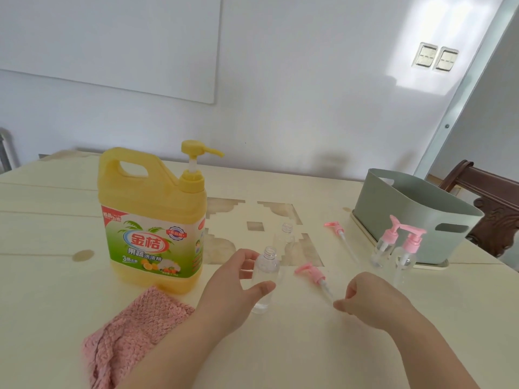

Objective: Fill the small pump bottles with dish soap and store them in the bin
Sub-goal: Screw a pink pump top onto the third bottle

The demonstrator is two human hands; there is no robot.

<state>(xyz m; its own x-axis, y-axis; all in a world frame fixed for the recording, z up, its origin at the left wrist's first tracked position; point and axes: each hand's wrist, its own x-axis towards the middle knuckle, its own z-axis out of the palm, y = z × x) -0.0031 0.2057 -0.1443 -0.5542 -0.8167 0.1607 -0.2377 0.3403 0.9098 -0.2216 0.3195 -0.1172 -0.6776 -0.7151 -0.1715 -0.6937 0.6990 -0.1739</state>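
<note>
A large yellow dish soap jug (pixel 153 220) with a pump top stands at the left of the table. My left hand (pixel 233 287) grips a clear small bottle (pixel 266 272) with no cap, standing upright. A second uncapped clear bottle (pixel 285 238) stands just behind it. My right hand (pixel 370 300) pinches the tube end of a pink pump head (pixel 311 273) that lies on the table. Another pink pump head (pixel 337 230) lies farther back. Two small bottles (pixel 398 248) with pink pumps fitted stand in front of the grey-green bin (pixel 415 217) at the right.
A pink fluffy cloth (pixel 132 332) lies at the front left, near my left forearm. A dark wooden chair (pixel 494 203) stands behind the bin. The pale table (pixel 50 226) reaches a white wall at the back.
</note>
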